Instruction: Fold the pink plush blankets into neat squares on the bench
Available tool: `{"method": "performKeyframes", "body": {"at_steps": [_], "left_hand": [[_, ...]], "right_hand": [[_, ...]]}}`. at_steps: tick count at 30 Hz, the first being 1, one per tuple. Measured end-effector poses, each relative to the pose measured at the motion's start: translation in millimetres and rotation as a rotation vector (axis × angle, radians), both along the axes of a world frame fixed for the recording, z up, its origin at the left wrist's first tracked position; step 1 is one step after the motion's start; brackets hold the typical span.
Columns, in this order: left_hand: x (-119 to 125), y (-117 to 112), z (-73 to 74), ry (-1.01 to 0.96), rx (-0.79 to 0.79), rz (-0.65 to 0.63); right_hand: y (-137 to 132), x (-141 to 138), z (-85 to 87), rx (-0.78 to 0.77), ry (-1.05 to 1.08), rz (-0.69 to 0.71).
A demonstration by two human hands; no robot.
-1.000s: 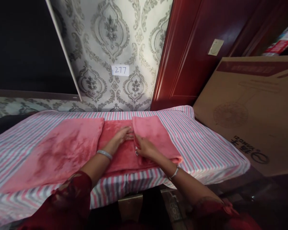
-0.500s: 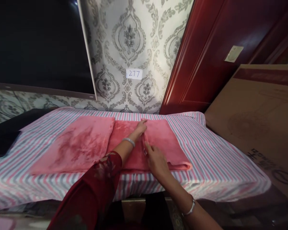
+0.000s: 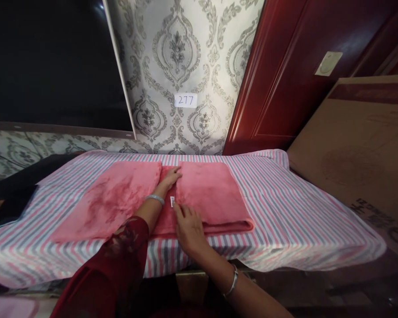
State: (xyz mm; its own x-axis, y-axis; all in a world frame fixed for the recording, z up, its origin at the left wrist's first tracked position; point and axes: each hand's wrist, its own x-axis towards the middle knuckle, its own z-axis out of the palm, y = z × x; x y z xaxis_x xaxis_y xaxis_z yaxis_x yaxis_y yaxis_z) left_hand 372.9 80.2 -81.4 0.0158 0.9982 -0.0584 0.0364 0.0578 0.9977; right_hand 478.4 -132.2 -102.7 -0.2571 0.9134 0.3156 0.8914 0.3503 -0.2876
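A pink plush blanket (image 3: 212, 190) lies on the striped cloth, its left and right sides folded inward over a darker middle strip. My left hand (image 3: 170, 179) reaches to the far end of the right flap's inner edge and grips it there. Nearer to me, my right hand (image 3: 189, 227) holds the same edge, thumb and fingers closed on it. Between the two hands a small white tag (image 3: 172, 201) shows beside the edge. The left flap (image 3: 119, 190) lies flat, partly covered by my left forearm.
Pink, white and grey striped cloth (image 3: 285, 212) covers the table. Behind it are patterned wallpaper, a paper marked 277 (image 3: 185, 100) and a large black screen (image 3: 53, 66). A big cardboard box (image 3: 351, 163) leans at the right, beside dark red panelling (image 3: 285, 66).
Both hands have moved left with the right flap's edge, narrowing the darker middle strip. The white tag now shows clearly. The view has shifted slightly.
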Motion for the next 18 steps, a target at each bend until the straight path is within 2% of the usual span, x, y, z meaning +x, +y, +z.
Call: {"method": "performKeyframes", "body": {"at_steps": [2, 6, 9, 14, 18], "left_hand": [[1.2, 2.2, -0.8, 0.032, 0.003, -0.006], [5.0, 11.2, 4.1, 0.089, -0.002, -0.028], [4.4, 14.2, 2.2, 0.123, 0.014, -0.019], [-0.2, 10.1, -7.7, 0.164, 0.029, 0.0], [0.2, 13.6, -7.0, 0.142, 0.047, -0.002]], "right_hand": [[-1.2, 2.4, 1.1, 0.004, 0.001, -0.01], [1.0, 4.2, 16.5, 0.024, 0.025, 0.036], [3.1, -1.4, 23.9, 0.062, 0.053, 0.076], [-1.2, -9.5, 14.2, 0.011, 0.003, 0.085], [-2.9, -4.1, 13.4, 0.033, 0.006, 0.109]]}}
